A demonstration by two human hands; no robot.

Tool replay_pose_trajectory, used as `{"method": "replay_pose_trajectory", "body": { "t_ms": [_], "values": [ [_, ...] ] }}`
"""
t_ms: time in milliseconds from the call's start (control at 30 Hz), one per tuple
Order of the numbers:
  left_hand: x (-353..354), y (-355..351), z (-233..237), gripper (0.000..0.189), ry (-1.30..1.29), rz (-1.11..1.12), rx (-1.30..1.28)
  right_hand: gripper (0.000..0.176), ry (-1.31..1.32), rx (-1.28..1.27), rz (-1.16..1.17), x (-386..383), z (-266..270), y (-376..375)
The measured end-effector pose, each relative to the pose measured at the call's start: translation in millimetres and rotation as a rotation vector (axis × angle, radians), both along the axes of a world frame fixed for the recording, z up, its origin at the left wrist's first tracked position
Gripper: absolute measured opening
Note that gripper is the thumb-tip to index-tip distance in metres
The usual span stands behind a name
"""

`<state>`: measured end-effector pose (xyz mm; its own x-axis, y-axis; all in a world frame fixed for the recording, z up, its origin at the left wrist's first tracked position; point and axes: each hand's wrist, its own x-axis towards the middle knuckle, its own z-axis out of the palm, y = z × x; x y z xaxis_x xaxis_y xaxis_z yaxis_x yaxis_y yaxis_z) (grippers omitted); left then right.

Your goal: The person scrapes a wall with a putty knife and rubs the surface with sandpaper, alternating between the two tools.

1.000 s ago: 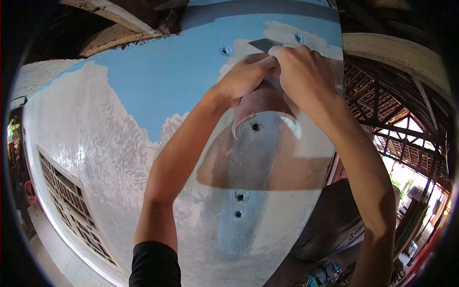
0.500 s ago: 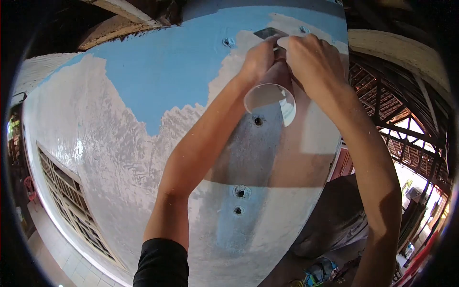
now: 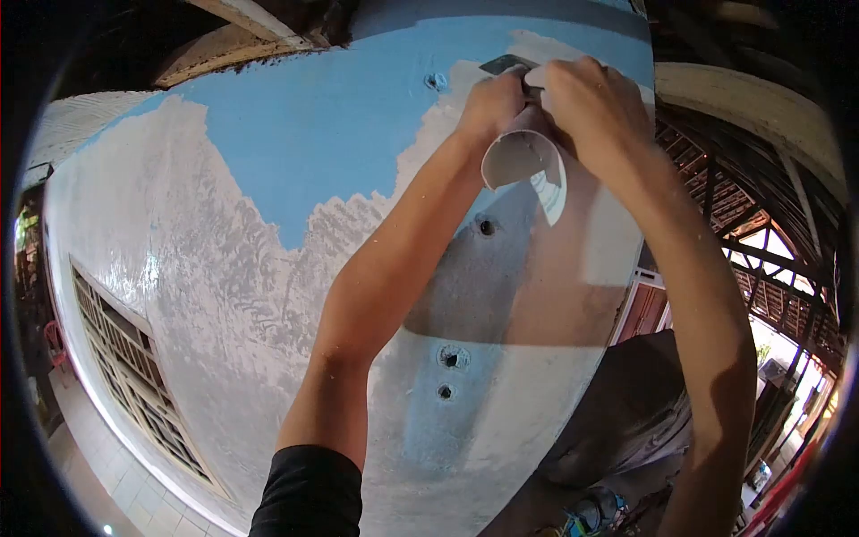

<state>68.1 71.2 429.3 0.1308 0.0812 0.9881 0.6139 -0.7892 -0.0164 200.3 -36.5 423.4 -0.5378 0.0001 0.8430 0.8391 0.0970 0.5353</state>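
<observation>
High on the wall, my left hand (image 3: 494,100) and my right hand (image 3: 592,103) are close together, fingers closed on a sheet of sandpaper (image 3: 523,161). Its loose lower end curls into a tube, with a dull brownish outside and a pale inside bearing printed marks. A dark, flat-edged piece (image 3: 508,63) shows just above my left fingers, mostly covered by them. Behind the hands is the wall (image 3: 573,268), blue paint partly coated with greyish-white filler. Below the curled sheet, the wall has a dark hole (image 3: 486,227).
Lower on the wall are two more holes (image 3: 452,358) in a bluish strip. A slatted window (image 3: 143,367) lies at the left, above a tiled floor (image 3: 134,488). Roof beams (image 3: 250,22) hang overhead. Right of the wall's edge stands a dark covered bulk (image 3: 617,403).
Both hands have shifted slightly right in view. The sandpaper's curled end has swung up and to the right, and its tube looks tighter. Both hands still grip it.
</observation>
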Motion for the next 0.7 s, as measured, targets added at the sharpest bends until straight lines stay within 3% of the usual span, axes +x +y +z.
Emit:
{"method": "replay_pose_trajectory", "body": {
  "t_ms": [200, 267, 367, 400, 500, 533, 567, 667, 700],
  "values": [
    [0.7, -8.4, -5.5, 0.044, 0.000, 0.068, 0.053, 0.015, -0.026, 0.018, 0.018, 1.8, 0.1, -2.2],
    [1.5, -12.3, -2.8, 0.047, -0.014, 0.105, -0.060, 0.016, -0.022, -0.058, 0.005, 0.4, 3.1, -1.1],
    [1.2, -1.9, -18.7, 0.047, -0.071, -0.052, 0.035, 0.013, -0.022, -0.041, -0.032, -2.2, -7.4, -0.7],
    [-4.1, 11.8, -16.1, 0.046, -0.012, 0.090, 0.111, 0.012, -0.038, -0.007, -0.018, -3.0, -12.6, -0.9],
    [-12.5, 10.1, -2.5, 0.044, -0.017, -0.020, -0.020, 0.013, 0.009, -0.020, 0.037, -7.6, -11.3, 4.7],
    [-11.0, -1.4, -8.1, 0.043, 0.013, 0.051, 0.022, 0.014, -0.033, 0.047, 0.099, -7.1, -6.1, 6.8],
    [-9.4, -13.6, -13.8, 0.043, 0.042, 0.122, 0.067, 0.014, -0.044, -0.001, 0.071, -7.5, -7.3, 9.1],
    [-12.0, -10.4, -14.9, 0.040, 0.042, 0.048, 0.095, 0.016, -0.024, -0.166, -0.090, -12.3, -9.4, -15.7],
    [-13.4, -13.8, -9.9, 0.038, 0.058, 0.089, 0.061, 0.016, -0.013, -0.095, -0.020, -10.1, -8.7, -9.9]
  ]
}}
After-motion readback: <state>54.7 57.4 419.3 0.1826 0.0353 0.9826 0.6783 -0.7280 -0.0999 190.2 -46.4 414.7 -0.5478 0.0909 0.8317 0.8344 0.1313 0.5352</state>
